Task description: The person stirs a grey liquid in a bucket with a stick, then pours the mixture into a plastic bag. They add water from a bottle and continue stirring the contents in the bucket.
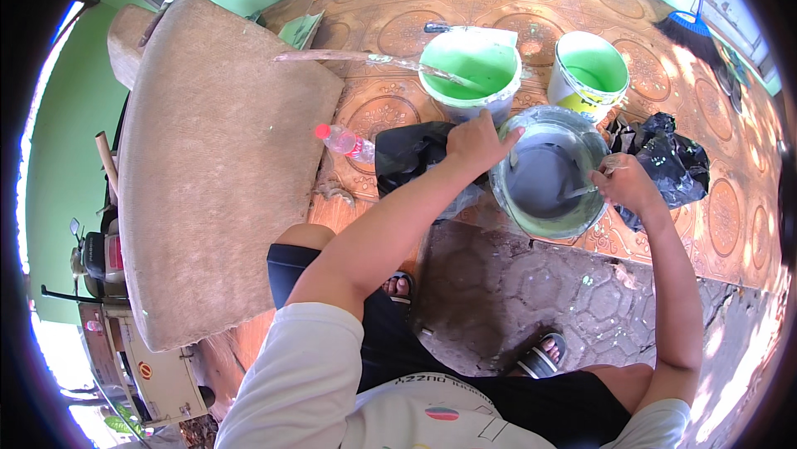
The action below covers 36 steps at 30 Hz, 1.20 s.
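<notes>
A round bucket (548, 225) with grey, smeared walls holds a smooth dark-grey paste (544, 176). My left hand (479, 148) is at its upper left rim, with the thumb reaching over the edge and the fingers curled along the outside. At the opposite side, my right hand (624, 181) is closed around a thin, pale-smeared tool (580, 192), whose lower end dips into the paste. Its exact kind is hard to make out. Just behind stands a white bucket (501, 108) of light-green paint with a long wooden stick (390, 62) lying across its rim.
Another white bucket (577, 103), green inside, stands at the back right. Black plastic bags (677, 168) lie right of the grey bucket, another (407, 154) left of it. A plastic bottle (343, 142) with a red cap lies beside a large brown upholstered piece (224, 166). A broom (691, 32) leans far right.
</notes>
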### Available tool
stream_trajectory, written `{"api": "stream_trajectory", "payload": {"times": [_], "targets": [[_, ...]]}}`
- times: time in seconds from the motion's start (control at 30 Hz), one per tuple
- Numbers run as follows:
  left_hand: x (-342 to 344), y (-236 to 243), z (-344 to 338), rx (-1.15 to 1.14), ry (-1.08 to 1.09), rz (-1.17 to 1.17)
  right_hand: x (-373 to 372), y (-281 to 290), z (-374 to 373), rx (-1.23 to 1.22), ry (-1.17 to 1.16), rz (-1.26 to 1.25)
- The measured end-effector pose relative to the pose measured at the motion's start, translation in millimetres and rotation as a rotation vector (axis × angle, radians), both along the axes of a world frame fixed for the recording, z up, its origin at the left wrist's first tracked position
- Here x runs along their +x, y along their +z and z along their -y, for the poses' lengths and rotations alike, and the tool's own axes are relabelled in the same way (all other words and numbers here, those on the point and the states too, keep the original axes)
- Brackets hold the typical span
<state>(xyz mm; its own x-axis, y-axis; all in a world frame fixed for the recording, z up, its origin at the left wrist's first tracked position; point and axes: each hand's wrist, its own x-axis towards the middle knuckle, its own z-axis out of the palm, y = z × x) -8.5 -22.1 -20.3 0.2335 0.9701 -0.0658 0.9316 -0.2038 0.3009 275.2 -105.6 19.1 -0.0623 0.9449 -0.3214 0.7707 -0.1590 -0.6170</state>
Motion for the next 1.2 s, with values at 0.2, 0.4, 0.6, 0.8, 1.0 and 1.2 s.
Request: {"api": "stream_trajectory", "payload": {"times": [0.2, 0.4, 0.6, 0.8, 1.0, 1.2], "targets": [[-61.0, 71.6, -37.2, 0.123, -0.269, 0.002, -2.5, 6.2, -23.4, -0.173, -0.001, -0.119], [-175.9, 113.7, -36.3, -0.031, -0.120, -0.030, 13.3, -5.5, -32.2, -0.210, -0.060, -0.171], [-287.8, 64.0, -19.3, 0.298, 0.166, -0.044, 22.3, -10.2, -38.7, -0.124, -0.150, -0.084], [-333.0, -2.6, -7.2, 0.134, 0.478, 0.228, 29.7, -10.3, -44.8, -0.104, -0.194, -0.143], [-314.7, -55.3, -20.3, -0.050, 0.390, 0.754, 40.1, 0.1, -30.1, -0.104, -0.261, -0.154], [-338.4, -63.2, -29.7, -0.099, 0.379, 0.708, 41.7, 1.3, -29.6, -0.253, -0.227, -0.135]]}}
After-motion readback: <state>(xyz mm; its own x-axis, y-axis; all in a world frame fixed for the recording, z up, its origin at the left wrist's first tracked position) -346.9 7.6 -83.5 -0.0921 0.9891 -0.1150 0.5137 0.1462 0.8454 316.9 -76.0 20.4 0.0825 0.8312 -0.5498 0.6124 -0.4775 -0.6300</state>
